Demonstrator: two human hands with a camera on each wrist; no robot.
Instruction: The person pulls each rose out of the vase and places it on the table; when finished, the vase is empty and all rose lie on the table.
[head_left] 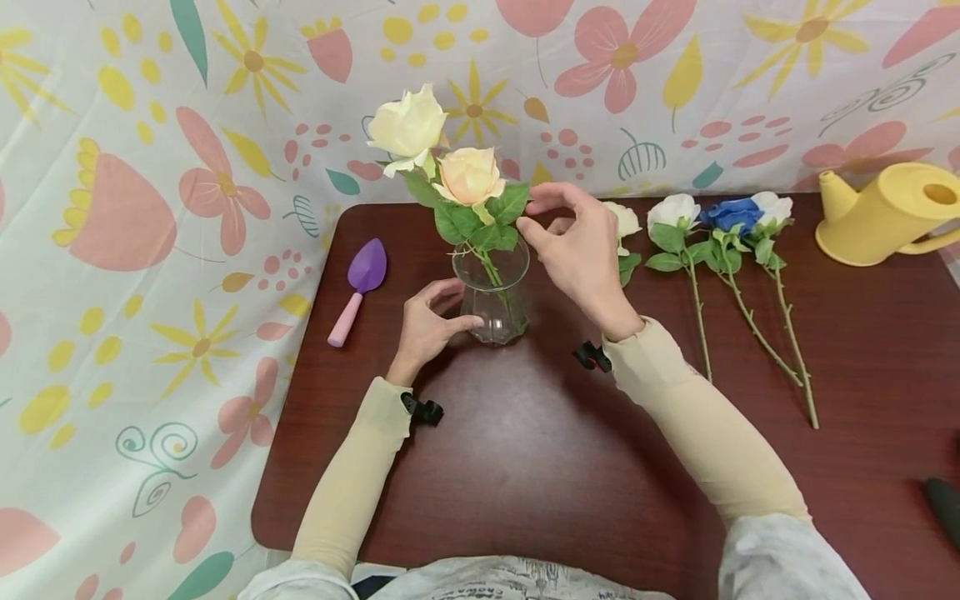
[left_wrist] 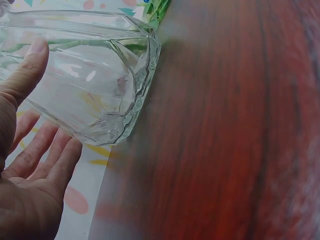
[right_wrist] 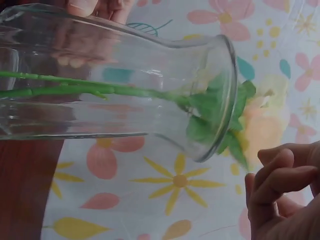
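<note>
A clear glass vase point(head_left: 495, 321) stands upright on the table and holds a cream rose point(head_left: 408, 125) and a peach rose point(head_left: 470, 175). Their green stems point(right_wrist: 75, 86) run down inside the glass. My left hand point(head_left: 429, 327) holds the vase low on its left side, thumb in front and fingers around behind; in the left wrist view the thumb point(left_wrist: 31, 67) lies against the glass. Beside the peach rose's leaves point(head_left: 506, 204), my right hand point(head_left: 581, 250) hovers with loosely bent fingers, its fingertips close to a leaf tip and nothing gripped between them.
On the left lies a trowel point(head_left: 367, 267) with a purple blade and pink handle. To the right are a cream rose point(head_left: 624, 221) partly behind my hand, white roses point(head_left: 673, 212), a blue rose point(head_left: 731, 215) and a yellow watering can point(head_left: 873, 212). A flowered cloth point(head_left: 247, 167) hangs behind.
</note>
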